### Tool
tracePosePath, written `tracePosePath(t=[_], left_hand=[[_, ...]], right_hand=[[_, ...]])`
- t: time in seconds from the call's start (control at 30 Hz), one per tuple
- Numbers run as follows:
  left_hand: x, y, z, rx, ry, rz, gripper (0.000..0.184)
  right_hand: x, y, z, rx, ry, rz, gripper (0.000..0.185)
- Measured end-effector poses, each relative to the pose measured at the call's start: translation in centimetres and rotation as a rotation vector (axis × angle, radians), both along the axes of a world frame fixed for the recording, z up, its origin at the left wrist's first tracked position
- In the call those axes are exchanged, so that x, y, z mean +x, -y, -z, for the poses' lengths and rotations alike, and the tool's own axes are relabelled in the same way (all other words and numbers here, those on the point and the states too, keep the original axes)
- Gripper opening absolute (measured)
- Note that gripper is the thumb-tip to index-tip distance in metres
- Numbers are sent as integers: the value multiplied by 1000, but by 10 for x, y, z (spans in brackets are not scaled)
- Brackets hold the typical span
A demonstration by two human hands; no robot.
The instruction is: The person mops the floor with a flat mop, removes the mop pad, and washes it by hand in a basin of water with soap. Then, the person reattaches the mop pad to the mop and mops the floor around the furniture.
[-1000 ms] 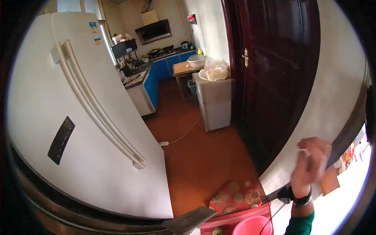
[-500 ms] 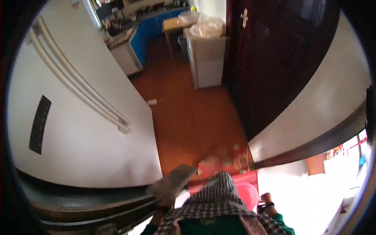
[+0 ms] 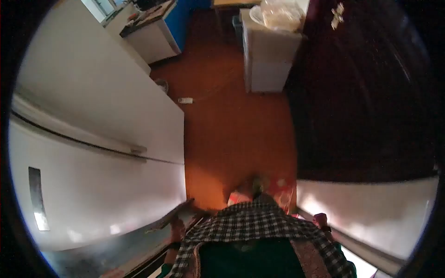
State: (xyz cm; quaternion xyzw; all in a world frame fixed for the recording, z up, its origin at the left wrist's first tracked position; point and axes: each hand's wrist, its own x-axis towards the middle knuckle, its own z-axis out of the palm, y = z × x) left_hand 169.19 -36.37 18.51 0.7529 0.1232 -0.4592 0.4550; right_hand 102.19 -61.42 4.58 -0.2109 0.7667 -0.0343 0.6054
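At the lower left, my left hand is closed on a flat, greyish board, which appears nearly edge-on beside the fridge; its exact kind is unclear. My right hand hangs at my right side near the white wall, fingers curled in, nothing visible in it. A dark band circles that wrist. The checked cloth I wear covers the front of my body over green clothing. Below it, my foot stands on a red patterned mat.
A white fridge with long handles lines the left. A dark door and white wall bound the right. On the reddish-brown floor lies a white power strip. Ahead, a white cabinet bears a plastic bag.
I have moved forward through the doorway, and my view has tipped down. The board has turned from showing its flat face to nearly edge-on. The pink basin has gone from view.
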Motion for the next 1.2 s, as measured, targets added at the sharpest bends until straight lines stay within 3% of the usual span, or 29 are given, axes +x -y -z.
tracePosePath(t=[0.03,0.07,0.1,0.17,0.2,0.27,0.33,0.37,0.43,0.47,0.53,0.57,0.63,0.7,0.77,0.8,0.87,0.9,0.97,1.0,1.07,1.1,1.17,1.2], left_hand=[[2,17,1,6,-12,-28,23],[4,31,0,13,-24,-46,23],[5,44,-2,23,-31,-65,23],[8,70,-3,59,-65,-112,23],[9,85,-2,77,-80,-137,23],[21,113,7,82,-95,-169,23],[32,124,34,-155,242,-84,17],[42,126,34,-357,131,-28,16],[77,168,47,170,83,226,12],[91,190,52,178,82,201,12],[110,228,64,-322,203,-98,15],[140,245,97,-324,200,-101,15],[192,283,167,-723,-221,-383,18],[217,380,66,-245,500,268,21],[285,452,69,290,235,800,25],[277,477,60,304,229,783,25],[276,524,40,-274,633,184,39],[300,545,44,-269,644,167,39],[343,580,59,-71,401,330,48],[353,599,49,-66,403,309,48],[379,656,8,62,585,940,45],[397,676,2,74,612,924,45],[410,705,-5,-74,832,641,40],[425,721,-3,-77,739,595,39]], right_hand=[[23,56,-18,-81,-116,-195,28],[-2,124,44,-450,245,-804,28],[-30,186,108,-947,671,-1155,28],[75,321,51,-1091,140,-2375,22],[116,350,99,-956,-870,-1758,20],[259,433,28,-1121,-566,-1617,18],[400,490,-44,-1334,-488,-1584,17],[461,503,-78,-1156,-158,-1118,16],[569,535,-108,-1075,97,-1115,15],[609,538,-130,-1025,232,-1078,16],[661,539,-137,-973,355,-1117,19],[685,550,-135,-992,351,-1201,21],[706,560,-137,-951,281,-1391,22],[717,581,-145,-735,328,-1471,22],[726,610,-134,-648,289,-1424,23],[729,633,-136,-611,262,-1368,23],[745,675,-132,-579,229,-1324,22],[755,702,-121,-608,307,-1240,20],[800,753,-112,-631,398,-1173,19],[826,776,-121,-593,402,-1114,18],[870,818,-124,-639,428,-1078,16],[901,839,-126,-559,393,-1101,16],[963,880,-148,-591,436,-1157,18],[990,897,-146,-669,504,-1229,20]])
